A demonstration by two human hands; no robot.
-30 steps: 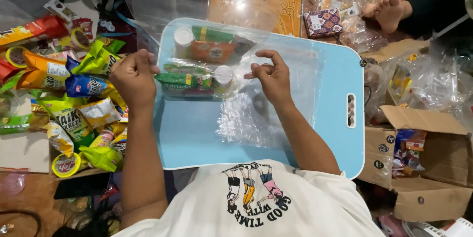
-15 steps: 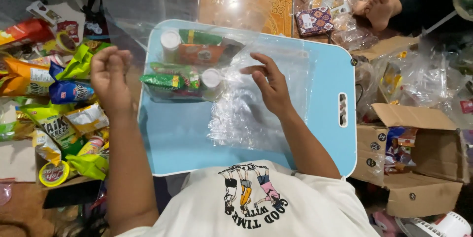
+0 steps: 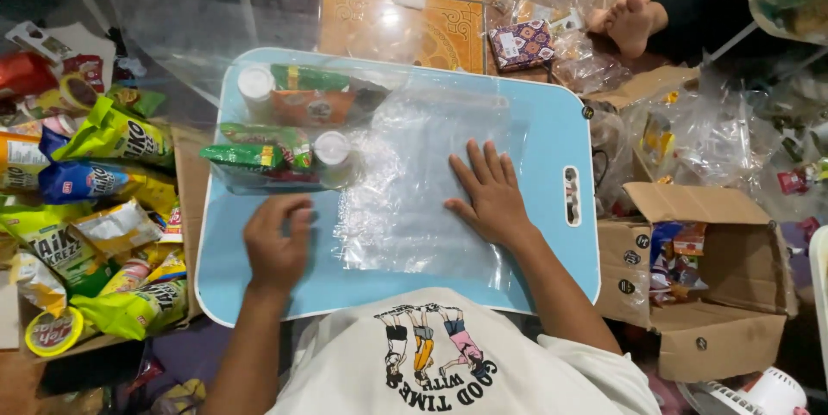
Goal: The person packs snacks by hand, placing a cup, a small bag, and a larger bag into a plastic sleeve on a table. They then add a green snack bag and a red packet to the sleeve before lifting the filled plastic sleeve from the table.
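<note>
A clear plastic bag (image 3: 405, 182) lies across a light blue lap board (image 3: 552, 234). Its far left end holds snack packets, green and orange, and two white-capped bottles (image 3: 331, 149). My right hand (image 3: 489, 192) rests flat, fingers spread, on the empty part of the bag. My left hand (image 3: 278, 245) is on the board beside the bag's near left edge, fingers curled and blurred, holding nothing I can see.
A pile of colourful snack packets (image 3: 95, 208) fills the floor at left. An open cardboard box (image 3: 707, 286) with packets stands at right. Crumpled clear bags (image 3: 716, 130) lie at the right, a small patterned box (image 3: 520, 44) and another person's bare foot (image 3: 630, 22) at the back.
Both hands let go of the bag's upper part. The right hand came down flat on the bag. The left hand swung out left, then came down onto the board near me.
</note>
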